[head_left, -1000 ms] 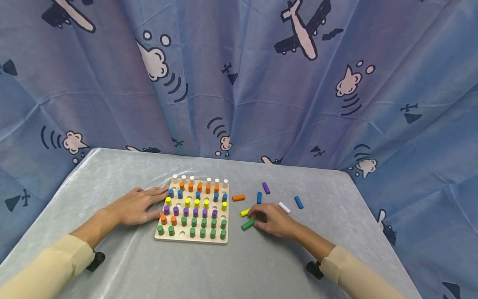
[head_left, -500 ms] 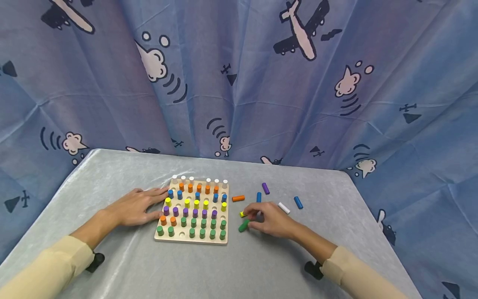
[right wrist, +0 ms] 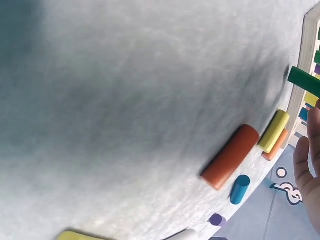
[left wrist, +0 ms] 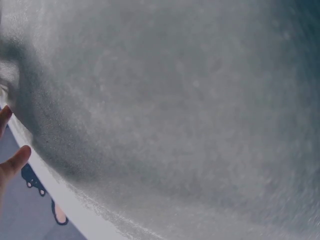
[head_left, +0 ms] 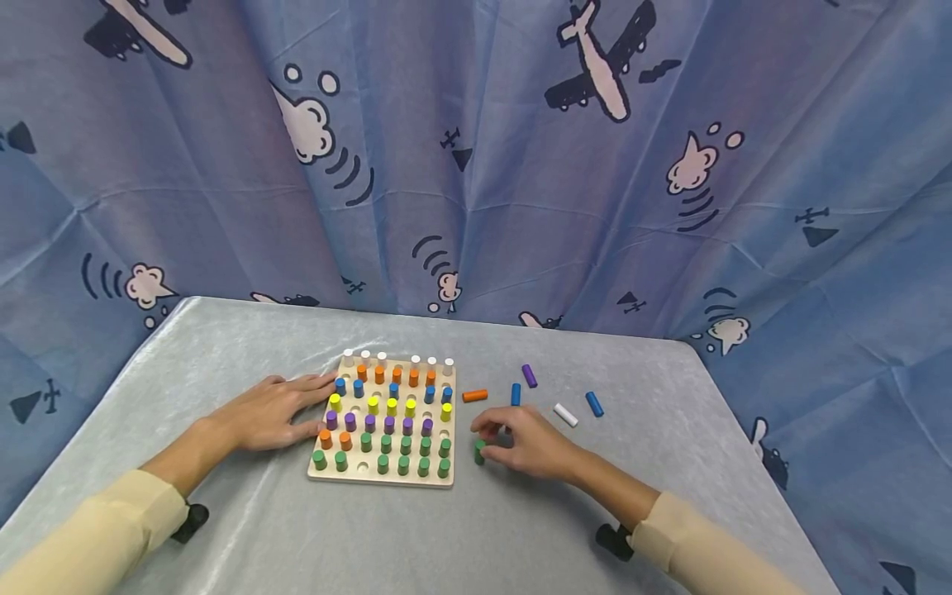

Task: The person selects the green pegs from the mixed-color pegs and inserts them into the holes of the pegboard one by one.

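Observation:
A wooden pegboard (head_left: 372, 479) lies on the table with rows of white, orange, blue, yellow, purple and green pegs standing in it; some holes between them show bare. My left hand (head_left: 266, 413) rests beside it, fingers extended, fingertips at the board's left edge. In the left wrist view only two fingertips (left wrist: 20, 156) show. Just right of the board, my right hand (head_left: 531, 442) pinches a green peg (head_left: 479, 452), held roughly upright between thumb and fingers. The right wrist view shows this green peg (right wrist: 304, 81) jutting out near the board's edge.
Loose pegs lie right of the board: orange (head_left: 474, 396), purple (head_left: 529, 375), white (head_left: 565, 415) and two blue, one farther right (head_left: 594, 403). The right wrist view adds a yellow peg (right wrist: 274, 131) and a reddish one (right wrist: 231, 157), which the hand covers from above. A patterned curtain (head_left: 476, 165) hangs behind the table.
My right hand has shifted slightly left toward the board, and the green peg has turned from lying slanted to upright in its fingers. The left hand has stayed in place.

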`<action>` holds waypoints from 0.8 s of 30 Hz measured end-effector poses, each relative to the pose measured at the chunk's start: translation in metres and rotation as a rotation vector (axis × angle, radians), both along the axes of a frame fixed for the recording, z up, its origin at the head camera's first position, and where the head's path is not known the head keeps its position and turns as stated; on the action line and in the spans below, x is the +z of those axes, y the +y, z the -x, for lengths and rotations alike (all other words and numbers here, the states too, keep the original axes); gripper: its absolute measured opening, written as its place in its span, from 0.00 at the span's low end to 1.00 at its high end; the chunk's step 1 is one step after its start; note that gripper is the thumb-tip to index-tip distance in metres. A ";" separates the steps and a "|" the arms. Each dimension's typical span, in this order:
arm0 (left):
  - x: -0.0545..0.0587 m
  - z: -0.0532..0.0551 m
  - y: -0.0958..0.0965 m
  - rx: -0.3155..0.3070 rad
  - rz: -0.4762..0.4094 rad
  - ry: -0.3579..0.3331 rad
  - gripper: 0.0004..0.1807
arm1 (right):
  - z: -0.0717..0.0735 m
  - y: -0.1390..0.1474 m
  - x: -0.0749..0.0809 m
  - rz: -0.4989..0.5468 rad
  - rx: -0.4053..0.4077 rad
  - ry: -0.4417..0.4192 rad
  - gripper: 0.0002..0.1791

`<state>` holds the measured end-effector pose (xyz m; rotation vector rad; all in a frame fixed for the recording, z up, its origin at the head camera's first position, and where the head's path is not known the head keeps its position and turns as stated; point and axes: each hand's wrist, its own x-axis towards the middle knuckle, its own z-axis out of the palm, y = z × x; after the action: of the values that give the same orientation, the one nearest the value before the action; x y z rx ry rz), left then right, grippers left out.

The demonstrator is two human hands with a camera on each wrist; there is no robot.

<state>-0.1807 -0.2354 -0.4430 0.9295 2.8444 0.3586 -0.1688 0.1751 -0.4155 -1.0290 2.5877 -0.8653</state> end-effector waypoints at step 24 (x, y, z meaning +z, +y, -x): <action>-0.001 0.001 -0.001 -0.013 -0.002 0.014 0.38 | 0.007 -0.048 0.039 0.114 -0.001 0.141 0.15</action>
<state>-0.1815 -0.2360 -0.4440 0.9536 2.8500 0.3550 -0.1754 0.1275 -0.3763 -1.1585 2.6806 -0.9841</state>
